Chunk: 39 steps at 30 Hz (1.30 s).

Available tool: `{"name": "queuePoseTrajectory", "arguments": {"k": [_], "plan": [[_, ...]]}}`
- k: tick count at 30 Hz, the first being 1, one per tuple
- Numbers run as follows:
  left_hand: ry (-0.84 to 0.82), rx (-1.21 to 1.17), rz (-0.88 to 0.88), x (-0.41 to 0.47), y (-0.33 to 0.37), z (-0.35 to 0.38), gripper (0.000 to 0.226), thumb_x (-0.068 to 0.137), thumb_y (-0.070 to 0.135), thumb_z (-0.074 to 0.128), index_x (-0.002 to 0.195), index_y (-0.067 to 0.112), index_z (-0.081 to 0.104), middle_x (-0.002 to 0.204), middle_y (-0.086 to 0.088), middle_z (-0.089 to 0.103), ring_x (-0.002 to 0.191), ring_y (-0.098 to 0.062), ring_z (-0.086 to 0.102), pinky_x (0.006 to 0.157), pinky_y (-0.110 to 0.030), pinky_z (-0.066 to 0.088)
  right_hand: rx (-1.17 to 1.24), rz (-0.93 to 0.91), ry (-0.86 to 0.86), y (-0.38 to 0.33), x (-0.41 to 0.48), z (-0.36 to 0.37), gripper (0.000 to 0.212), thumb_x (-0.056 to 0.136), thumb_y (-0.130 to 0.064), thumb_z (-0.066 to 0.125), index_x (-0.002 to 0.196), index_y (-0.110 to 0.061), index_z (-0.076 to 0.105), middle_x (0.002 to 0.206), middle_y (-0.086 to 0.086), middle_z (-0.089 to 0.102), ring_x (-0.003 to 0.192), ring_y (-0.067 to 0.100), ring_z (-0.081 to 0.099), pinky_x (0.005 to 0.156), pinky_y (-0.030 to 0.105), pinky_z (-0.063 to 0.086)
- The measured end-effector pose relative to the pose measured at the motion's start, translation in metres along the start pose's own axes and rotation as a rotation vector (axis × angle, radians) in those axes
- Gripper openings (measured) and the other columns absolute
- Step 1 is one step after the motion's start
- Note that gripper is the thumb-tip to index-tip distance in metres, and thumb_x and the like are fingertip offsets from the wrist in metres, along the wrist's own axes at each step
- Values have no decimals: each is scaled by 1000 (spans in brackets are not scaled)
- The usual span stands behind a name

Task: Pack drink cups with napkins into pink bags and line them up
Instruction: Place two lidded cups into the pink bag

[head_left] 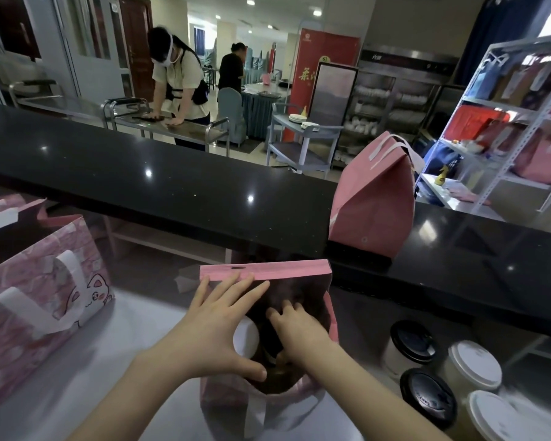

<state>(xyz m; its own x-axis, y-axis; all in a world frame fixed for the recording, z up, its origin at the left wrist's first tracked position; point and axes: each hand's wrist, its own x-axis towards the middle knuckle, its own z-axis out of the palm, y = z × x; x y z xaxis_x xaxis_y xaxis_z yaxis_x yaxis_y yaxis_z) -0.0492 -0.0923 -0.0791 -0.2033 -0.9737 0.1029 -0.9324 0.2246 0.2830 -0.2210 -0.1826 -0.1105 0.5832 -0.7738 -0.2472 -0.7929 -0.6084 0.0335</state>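
Note:
An open pink bag (264, 270) stands on the white counter in front of me. My left hand (217, 326) rests flat over its left rim, fingers spread toward the far flap, thumb hooked on the near edge. A white-lidded cup (245, 340) shows inside, under that hand. My right hand (296, 326) reaches down into the bag's dark interior; what its fingers touch is hidden. A closed pink bag (372, 198) with white handles stands on the black upper counter (172, 183) at the right.
Several lidded cups (427, 374), black-lidded and white-lidded, stand at the lower right. A pink cat-print bag (39, 300) with white handles lies at the left. A white shelf rack (506, 128) with bags stands beyond the counter. Two people work in the background.

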Motion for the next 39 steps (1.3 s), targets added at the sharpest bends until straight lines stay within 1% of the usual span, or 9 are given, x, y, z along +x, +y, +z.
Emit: {"name": "queuePoseTrajectory", "arguments": {"k": [11,17,22,24,27,30,32,35,39], "plan": [[-36,-77,20,12,-23,-5,106,57,84,52,132,64,-20,153,28,-18,139,4,-27,115,-39,-21,74,82,-52,-9,15,-7,87,71,-31,80,142,-21,31,136,16,38,125,37,42,97,49,47],[0,-150,58,17,-40,-7,98,64,84,38,146,50,-3,158,25,-3,140,5,-22,118,-43,-17,81,54,2,0,-2,-20,73,80,-39,71,143,-29,33,141,4,38,126,27,42,97,43,45],[96,-210,80,17,-54,-8,71,81,76,37,145,45,29,157,23,11,141,6,-13,117,-36,-17,204,32,180,18,-44,-58,39,89,-54,54,122,-35,54,116,-11,55,105,12,57,87,32,48],[141,-218,70,15,-55,-10,70,80,80,31,139,44,40,155,24,14,141,6,-11,116,-34,-19,207,23,211,25,-64,-62,43,87,-66,46,112,-34,60,108,-16,58,101,5,55,86,28,48],[108,-212,109,10,-52,-10,83,65,94,27,133,49,44,152,29,2,141,4,-21,114,-44,-23,120,-28,198,34,-85,-57,52,82,-74,45,105,-32,64,106,-17,58,98,3,52,87,22,44],[88,-191,126,8,-47,-5,75,66,88,41,130,49,46,154,27,-6,139,3,-29,113,-49,-23,-83,-90,256,41,-85,-45,23,77,-43,69,94,-27,69,99,-11,63,89,11,60,82,27,50],[108,-196,99,9,-43,0,60,76,74,49,130,47,47,158,22,-2,139,1,-30,116,-48,-18,-179,-78,327,46,-77,-41,21,63,-20,81,80,-24,70,88,-9,65,76,14,62,70,28,54],[133,-213,64,13,-32,6,51,84,64,50,132,46,44,160,18,1,138,1,-31,117,-42,-13,-162,-42,431,55,-64,-42,28,51,-13,85,72,-22,70,81,-8,66,70,15,63,64,23,52],[165,-157,20,17,-19,7,48,88,56,53,134,45,43,160,17,6,139,-1,-27,116,-44,-16,-129,-16,458,65,-57,-42,21,64,-8,75,84,-15,72,90,0,69,82,23,64,73,30,51]]}}
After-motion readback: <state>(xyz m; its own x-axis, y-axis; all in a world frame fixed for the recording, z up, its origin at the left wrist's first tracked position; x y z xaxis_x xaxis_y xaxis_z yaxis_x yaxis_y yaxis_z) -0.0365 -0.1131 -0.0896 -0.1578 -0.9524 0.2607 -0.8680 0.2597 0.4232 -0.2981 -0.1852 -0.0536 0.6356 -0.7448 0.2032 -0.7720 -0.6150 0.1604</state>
